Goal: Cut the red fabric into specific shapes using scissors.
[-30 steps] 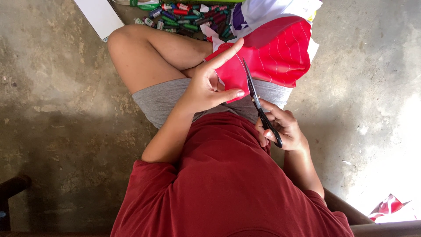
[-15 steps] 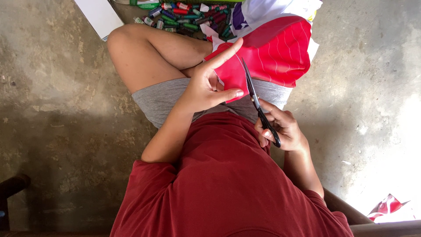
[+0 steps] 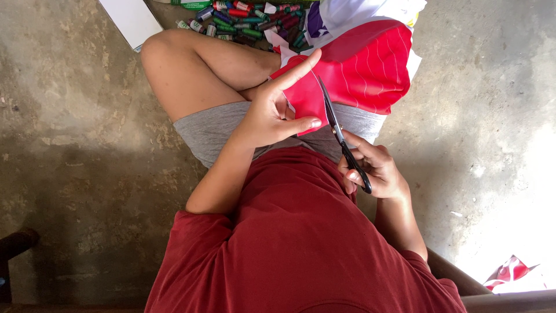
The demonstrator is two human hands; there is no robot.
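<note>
A red cloth with thin white stripes [image 3: 365,66] lies over my lap, joined at the top to white and purple fabric. My left hand [image 3: 272,113] pinches its near edge, thumb below and forefinger stretched along the top. My right hand [image 3: 373,168] grips black-handled scissors [image 3: 339,133], whose blades point up into the cloth beside my left fingers. I sit cross-legged in a red shirt and grey shorts [image 3: 214,130], my bare knee [image 3: 168,58] raised at the left.
Many coloured thread spools [image 3: 243,20] are heaped on the concrete floor [image 3: 75,145] beyond my knee. A white sheet [image 3: 130,20] lies at the upper left. A red and white scrap [image 3: 512,269] sits at the lower right, and a dark object [image 3: 14,246] at the lower left edge.
</note>
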